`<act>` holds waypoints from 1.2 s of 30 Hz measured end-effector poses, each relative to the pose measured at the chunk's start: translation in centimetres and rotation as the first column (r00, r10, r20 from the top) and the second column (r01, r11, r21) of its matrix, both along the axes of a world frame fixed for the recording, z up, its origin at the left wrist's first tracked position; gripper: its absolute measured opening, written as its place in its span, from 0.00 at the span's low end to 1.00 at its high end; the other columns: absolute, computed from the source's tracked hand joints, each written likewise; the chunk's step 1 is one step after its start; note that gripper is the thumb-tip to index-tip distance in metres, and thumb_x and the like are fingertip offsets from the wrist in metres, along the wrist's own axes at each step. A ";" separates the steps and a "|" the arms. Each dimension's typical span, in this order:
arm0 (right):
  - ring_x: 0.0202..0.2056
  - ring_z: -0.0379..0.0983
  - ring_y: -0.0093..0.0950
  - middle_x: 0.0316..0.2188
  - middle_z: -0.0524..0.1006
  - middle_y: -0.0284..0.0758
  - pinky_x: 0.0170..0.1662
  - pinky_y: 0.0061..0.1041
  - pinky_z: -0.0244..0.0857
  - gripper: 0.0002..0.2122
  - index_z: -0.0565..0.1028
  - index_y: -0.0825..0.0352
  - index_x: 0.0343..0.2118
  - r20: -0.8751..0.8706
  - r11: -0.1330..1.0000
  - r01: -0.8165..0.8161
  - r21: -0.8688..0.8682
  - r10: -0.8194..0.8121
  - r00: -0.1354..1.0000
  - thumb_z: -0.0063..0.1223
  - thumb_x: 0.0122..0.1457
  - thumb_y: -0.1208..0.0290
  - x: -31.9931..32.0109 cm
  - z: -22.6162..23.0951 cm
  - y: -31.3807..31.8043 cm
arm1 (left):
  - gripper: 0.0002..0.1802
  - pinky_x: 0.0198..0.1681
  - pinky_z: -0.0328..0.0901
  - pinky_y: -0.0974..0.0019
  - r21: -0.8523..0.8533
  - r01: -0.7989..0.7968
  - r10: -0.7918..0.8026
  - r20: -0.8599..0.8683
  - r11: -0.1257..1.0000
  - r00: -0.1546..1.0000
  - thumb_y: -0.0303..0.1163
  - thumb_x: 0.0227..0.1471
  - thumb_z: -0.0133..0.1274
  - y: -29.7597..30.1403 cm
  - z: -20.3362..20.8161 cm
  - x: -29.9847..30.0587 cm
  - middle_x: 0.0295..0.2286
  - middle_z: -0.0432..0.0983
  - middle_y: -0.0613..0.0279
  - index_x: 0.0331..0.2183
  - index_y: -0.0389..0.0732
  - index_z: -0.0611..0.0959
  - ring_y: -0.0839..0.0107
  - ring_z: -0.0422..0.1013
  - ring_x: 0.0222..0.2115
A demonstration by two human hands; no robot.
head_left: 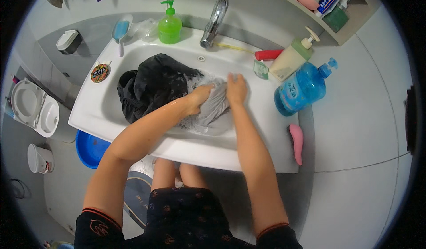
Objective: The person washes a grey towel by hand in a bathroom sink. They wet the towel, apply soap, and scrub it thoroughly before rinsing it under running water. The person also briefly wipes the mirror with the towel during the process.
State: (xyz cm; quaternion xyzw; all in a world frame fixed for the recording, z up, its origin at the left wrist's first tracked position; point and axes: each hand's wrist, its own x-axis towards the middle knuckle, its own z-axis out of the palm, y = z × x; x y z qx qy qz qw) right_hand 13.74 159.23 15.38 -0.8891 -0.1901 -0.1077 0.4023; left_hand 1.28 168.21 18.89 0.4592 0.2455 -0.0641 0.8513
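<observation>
**Scrubbing a grey cloth in the basin**

Sink (95, 109): white, wide, walls curving up on every side of the fingers, with the near rim just below the wrists. Best to keep the rubbing low inside the bowl so suds and water stay off the rim and the floor beneath.

Black garment (151, 87): bunched to the left of the fingers, partly in the water, its near edge touching the grey cloth. Worth pushing further left if it starts to tangle in.

Grey cloth (215, 109): sodden, soapy, lying under and between both sets of fingers. Left hand (202, 95) closed into the cloth, fingers curled and gripping a fold; right hand (236, 89) pressed down on its upper edge, fingers bent over and pinching the fabric. Good practice, judging from this: short strokes of one fold against the other, firm grip, foam kept between the layers.

Open room: most of it toward the tap (215, 20), straight beyond the fingers. Tighter to the right, where a blue bottle (301, 89) and a cream pump bottle (293, 58) stand near the rim; elbows swung wide could tip them. Green soap bottle (170, 24) well apart, beyond and to the left. Pink brush (296, 142) on the bench, right of the right forearm, clear of the strokes.
</observation>
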 end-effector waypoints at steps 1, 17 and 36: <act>0.42 0.68 0.46 0.39 0.72 0.51 0.44 0.42 0.61 0.21 0.69 0.66 0.44 -0.050 0.995 0.024 -0.094 -0.029 0.998 0.47 0.55 0.54 1.2 -0.6 -0.8 | 0.19 0.45 0.64 0.58 0.087 -0.077 0.076 0.016 0.993 0.997 0.43 0.56 0.39 1.4 -1.6 0.1 0.41 0.73 0.56 0.43 0.42 0.74 0.64 0.69 0.42; 0.46 0.67 0.42 0.43 0.71 0.45 0.49 0.33 0.61 0.15 0.72 0.68 0.41 -0.141 0.859 -0.485 -0.164 0.466 0.873 0.51 0.48 0.73 -0.9 0.7 -0.3 | 0.29 0.52 0.53 0.50 -0.062 -0.363 0.354 -0.120 0.930 0.928 0.49 0.54 0.44 5.8 -2.1 0.4 0.49 0.62 0.57 0.54 0.48 0.64 0.62 0.56 0.51; 0.44 0.61 0.42 0.41 0.67 0.40 0.45 0.39 0.59 0.12 0.72 0.63 0.33 0.427 0.829 -0.555 -0.065 0.526 0.735 0.53 0.48 0.63 -15.9 6.0 4.0 | 0.17 0.43 0.65 0.61 -0.378 0.103 0.087 0.453 0.920 0.887 0.39 0.56 0.38 6.7 -5.1 -0.3 0.38 0.71 0.55 0.43 0.41 0.71 0.63 0.68 0.39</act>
